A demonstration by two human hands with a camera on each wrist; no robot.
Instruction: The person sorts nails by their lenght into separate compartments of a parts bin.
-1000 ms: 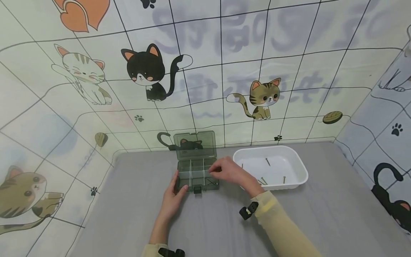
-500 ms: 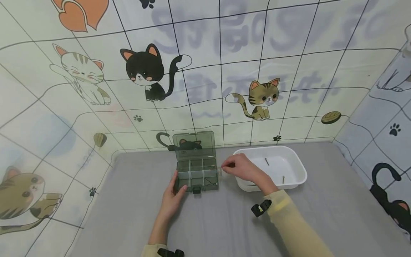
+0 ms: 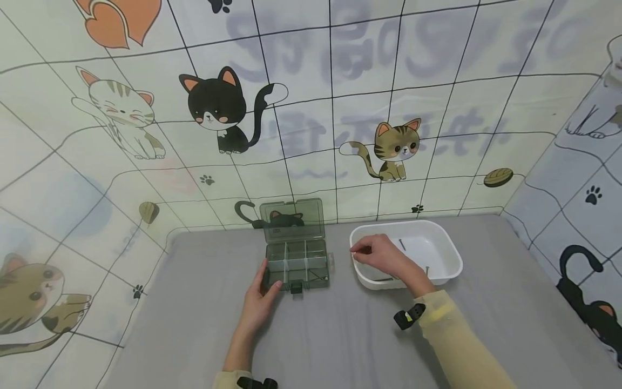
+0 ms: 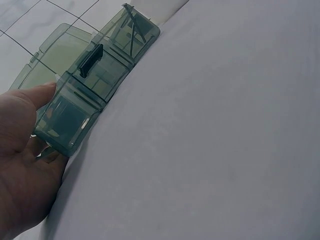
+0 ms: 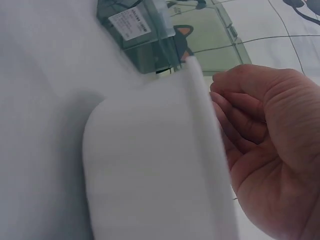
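Note:
A green see-through compartment box (image 3: 297, 263) stands with its lid (image 3: 293, 220) raised against the wall. My left hand (image 3: 257, 302) grips its left side, thumb at the front edge and fingers along the side. Thin screws (image 4: 133, 31) lie in the front right compartment. My right hand (image 3: 384, 254) is over the left rim of a white tray (image 3: 454, 265), fingers loosely curled, with no object visible between thumb and index finger. Inside the tray lie a few screws, one toward the back (image 3: 401, 245) and one near the front right (image 3: 427, 270); the hand partly covers the tray.
A grey cloth (image 3: 320, 340) covers the table. Behind it rises a wall sheet (image 3: 311, 135) printed with cats and grid lines. A white label (image 5: 131, 23) is stuck on the box's right side. Between box and tray runs a narrow strip of cloth.
My right hand has moved right, from above the box's right compartments to the tray's left rim. My left hand keeps its grip on the box.

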